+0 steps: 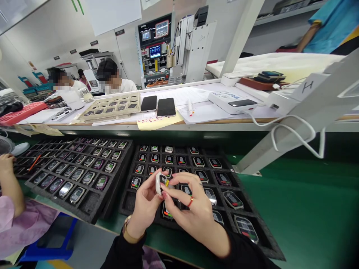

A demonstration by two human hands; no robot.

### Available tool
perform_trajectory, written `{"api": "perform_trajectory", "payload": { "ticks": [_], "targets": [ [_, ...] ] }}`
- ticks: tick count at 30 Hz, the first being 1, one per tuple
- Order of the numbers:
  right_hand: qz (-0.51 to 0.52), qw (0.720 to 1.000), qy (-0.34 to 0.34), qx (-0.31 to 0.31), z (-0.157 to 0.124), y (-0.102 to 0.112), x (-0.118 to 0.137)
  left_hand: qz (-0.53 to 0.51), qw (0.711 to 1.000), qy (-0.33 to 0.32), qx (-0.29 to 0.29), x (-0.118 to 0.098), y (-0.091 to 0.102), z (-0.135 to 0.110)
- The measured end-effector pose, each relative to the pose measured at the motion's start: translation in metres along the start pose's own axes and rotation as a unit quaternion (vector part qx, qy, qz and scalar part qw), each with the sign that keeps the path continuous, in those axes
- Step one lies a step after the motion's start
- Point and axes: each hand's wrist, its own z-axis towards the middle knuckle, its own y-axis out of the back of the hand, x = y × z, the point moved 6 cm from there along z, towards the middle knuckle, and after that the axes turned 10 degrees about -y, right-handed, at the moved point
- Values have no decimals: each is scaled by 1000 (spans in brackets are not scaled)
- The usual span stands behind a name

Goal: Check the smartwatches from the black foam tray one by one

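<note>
Between my two hands is a small smartwatch body [158,183] with a pale case, tilted on edge above a foam tray. My left hand [144,207] wraps its fingers and thumb around the case. The fingers of my right hand [193,203] pinch at its face side, where a small yellow piece [167,183] shows. Whether my right fingers grip that piece or only press on the watch is hard to make out. Below, the black foam tray [129,200] holds rows of smartwatches with lit screens, such as one watch [233,198] at the right.
Another foam tray [91,207] of watches stands at the left, beside a co-worker's arm [11,186]. A shelf behind bears two phones [166,107], a plastic tray [112,106] and a white box [227,101]. A slanted metal post [294,112] rises at the right of the green bench [308,201].
</note>
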Motion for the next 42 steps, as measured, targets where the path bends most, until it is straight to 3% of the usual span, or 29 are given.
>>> {"api": "perform_trajectory", "payload": {
  "ticks": [12, 21, 26, 31, 42],
  "targets": [
    [-49, 992, 40, 105, 5, -6, 5, 36, 999, 7, -11, 1, 6, -1],
    [-26, 983, 48, 174, 4, -7, 0, 53, 999, -1, 3, -4, 11, 1],
    [-34, 981, 45, 185, 3, -6, -3, -37, 998, 42, 0, 3, 6, -4],
    [-60, 977, 45, 198, 6, -3, -2, -129, 984, 111, -43, 11, -3, -8],
    [-123, 951, 11, 284, 2, -6, -4, -162, 979, 109, -50, 15, -2, -7]
  ]
}}
